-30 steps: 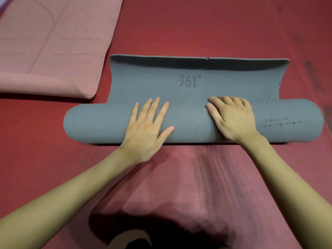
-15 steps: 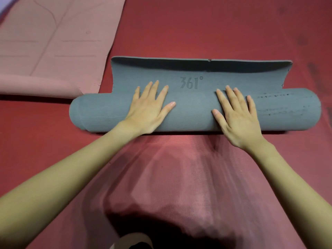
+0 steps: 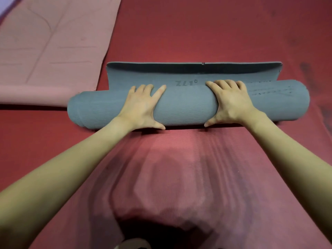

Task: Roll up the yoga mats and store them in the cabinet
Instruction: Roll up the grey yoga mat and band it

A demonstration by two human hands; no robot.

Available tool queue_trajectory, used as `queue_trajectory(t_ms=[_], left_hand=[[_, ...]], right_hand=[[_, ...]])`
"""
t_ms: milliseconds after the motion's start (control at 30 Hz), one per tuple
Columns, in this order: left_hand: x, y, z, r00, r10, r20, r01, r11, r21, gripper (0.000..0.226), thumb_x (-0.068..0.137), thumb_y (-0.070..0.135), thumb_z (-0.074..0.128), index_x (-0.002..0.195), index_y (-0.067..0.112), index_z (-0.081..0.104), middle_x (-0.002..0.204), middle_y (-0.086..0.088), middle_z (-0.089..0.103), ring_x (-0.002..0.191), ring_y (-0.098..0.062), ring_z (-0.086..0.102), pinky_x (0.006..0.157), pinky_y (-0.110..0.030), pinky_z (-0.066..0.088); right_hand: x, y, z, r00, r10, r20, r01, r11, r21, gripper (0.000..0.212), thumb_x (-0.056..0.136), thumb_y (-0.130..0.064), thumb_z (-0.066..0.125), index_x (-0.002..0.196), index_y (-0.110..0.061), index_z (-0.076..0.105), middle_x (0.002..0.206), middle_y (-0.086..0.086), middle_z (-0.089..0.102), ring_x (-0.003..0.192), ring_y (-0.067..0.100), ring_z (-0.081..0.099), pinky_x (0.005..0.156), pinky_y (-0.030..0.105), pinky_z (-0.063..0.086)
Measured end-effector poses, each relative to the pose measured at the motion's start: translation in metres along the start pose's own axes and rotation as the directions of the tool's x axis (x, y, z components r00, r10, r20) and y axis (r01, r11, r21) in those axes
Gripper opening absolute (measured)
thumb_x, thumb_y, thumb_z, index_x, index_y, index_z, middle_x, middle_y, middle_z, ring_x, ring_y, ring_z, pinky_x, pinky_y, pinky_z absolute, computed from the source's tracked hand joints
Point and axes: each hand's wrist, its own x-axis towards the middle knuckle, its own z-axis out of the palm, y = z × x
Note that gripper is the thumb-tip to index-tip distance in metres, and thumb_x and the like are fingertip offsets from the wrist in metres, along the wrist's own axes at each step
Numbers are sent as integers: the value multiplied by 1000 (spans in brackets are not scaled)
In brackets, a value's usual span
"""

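Note:
A grey yoga mat (image 3: 186, 106) lies across the middle of the head view as a thick roll. A short unrolled strip of the grey mat (image 3: 161, 72) still lies flat beyond it, its far edge curled up. My left hand (image 3: 142, 106) wraps over the roll left of centre, fingers across the top and thumb low on the near side. My right hand (image 3: 231, 103) grips it right of centre, fingers curled over the far side and thumb on the near side. A pink yoga mat (image 3: 53, 51) lies flat at the upper left, its near end folded over.
A ribbed red mat (image 3: 179, 168) stretches from the roll toward me. The red floor covering (image 3: 206, 29) spreads all around. No cabinet is in view. A pale rounded object (image 3: 133, 244) shows at the bottom edge.
The grey roll has moved away from me over the flat strip, covering half of the printed logo. Both hands went from lying flat on top to wrapping round the roll.

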Motion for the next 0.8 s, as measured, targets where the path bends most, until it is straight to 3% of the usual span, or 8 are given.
queue_trajectory(t_ms=[133,367,600,667,733,800], left_hand=[[-9,2,4,998,8,-67,-7,1000,8,126,46,82,69,147,16,33,129,-17,51,116,-34,50,100,-49,33],[-65,25,5,995,13,-100,-20,997,-69,123,40,81,71,143,18,43,126,-16,56,115,-34,53,98,-48,37],[-118,45,10,997,52,-62,-59,991,-116,119,42,91,51,139,23,41,124,-10,59,112,-29,56,97,-45,41],[-119,45,9,998,57,-38,-61,989,-132,121,42,90,55,141,23,40,127,-9,57,116,-28,54,100,-43,39],[-118,45,6,997,68,-31,-72,986,-150,121,47,87,60,146,21,36,133,-9,52,123,-27,49,106,-42,32],[-118,51,2,996,67,-64,-78,980,-183,115,60,86,54,149,17,32,143,-8,44,134,-24,40,114,-41,25]], right_hand=[[-12,-3,-1,999,5,-35,-4,1000,31,127,34,-73,80,143,-23,38,137,0,48,126,27,42,106,44,23],[-75,-22,4,999,43,10,-44,992,120,129,28,-74,79,141,-25,43,136,-3,50,123,25,43,104,44,23],[-133,-35,5,994,53,98,-69,984,162,128,26,-85,54,140,-30,44,135,-7,51,122,22,44,104,42,22],[-133,-35,2,990,48,130,-71,982,173,128,26,-86,51,141,-30,42,136,-7,50,123,22,43,106,42,21],[-124,-34,-5,981,40,190,-74,981,178,130,25,-84,55,143,-32,37,138,-9,47,126,20,40,108,41,20],[-111,-32,-14,960,30,280,-86,977,193,131,27,-78,72,144,-35,32,139,-10,44,129,19,37,110,40,18]])
